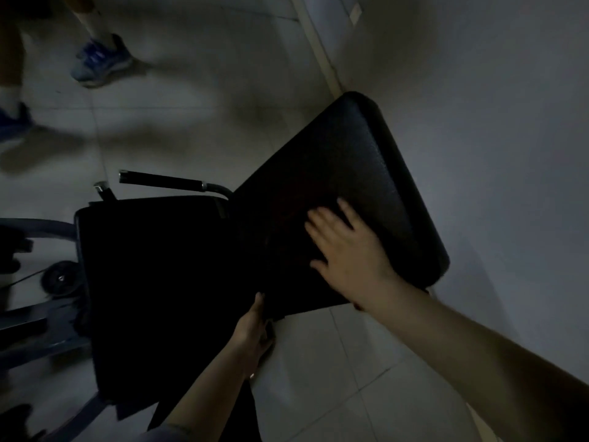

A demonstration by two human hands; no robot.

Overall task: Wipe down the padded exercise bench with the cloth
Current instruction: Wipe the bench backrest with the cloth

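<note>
Head view: black padded vinyl exercise bench stands beside the grey wall. Right hand presses flat, grip wide; left hand grips the bench's near edge. No cloth discernible, so progress is unclear.

the cloth cannot be made out against the dark bench pad. the left hand fingers are hidden under the pad edge. a bystander's shoes are blurred.

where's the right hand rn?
Head view, right of centre: the right hand lies flat, fingers spread, on the bench's angled back pad, near its lower edge, with the left hand below it.
</note>
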